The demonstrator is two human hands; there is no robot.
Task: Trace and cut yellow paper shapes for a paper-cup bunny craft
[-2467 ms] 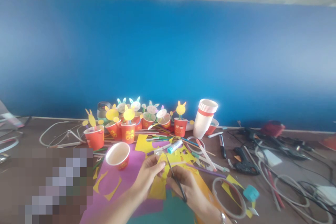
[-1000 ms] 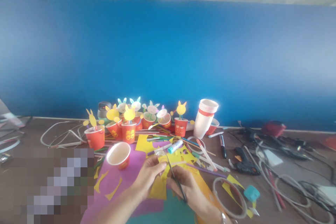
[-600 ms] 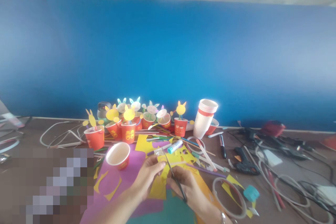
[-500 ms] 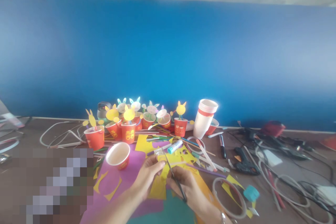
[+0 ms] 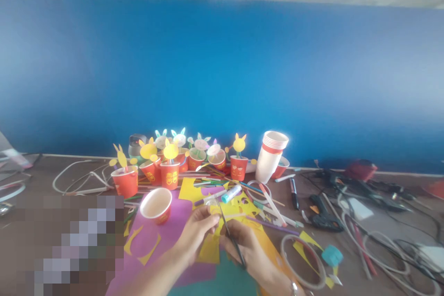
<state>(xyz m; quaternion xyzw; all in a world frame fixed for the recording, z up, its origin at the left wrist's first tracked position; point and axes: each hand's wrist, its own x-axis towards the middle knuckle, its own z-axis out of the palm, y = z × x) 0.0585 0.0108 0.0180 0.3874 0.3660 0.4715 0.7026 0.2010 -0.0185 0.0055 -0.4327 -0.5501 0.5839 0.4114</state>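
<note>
My right hand [image 5: 243, 238] is closed around the dark handles of a pair of scissors [image 5: 233, 240]. Their blades point up and away, just beside the fingertips of my left hand [image 5: 197, 226]. That hand is pinched on what looks like a small piece of yellow paper [image 5: 215, 209]; its outline is hard to tell against the yellow sheets behind. Under both hands lie purple paper [image 5: 173, 226], yellow paper with cut-out holes [image 5: 210, 247] and teal paper [image 5: 229, 282]. An upright, open paper cup [image 5: 156, 206] stands to the left of my left hand.
Red cups bearing yellow paper rabbit figures [image 5: 169, 173] line the back, beside a leaning stack of white cups [image 5: 272, 157]. A glue stick [image 5: 231, 193] lies beyond the hands. On the right are a marker [image 5: 294, 194], a black glue gun [image 5: 324, 215], tape ring [image 5: 303, 259] and tangled cables [image 5: 374, 249].
The scissors have shifted very slightly, with the handles a touch further left. Both hands stay in nearly the same place, and the things on the table have not moved.
</note>
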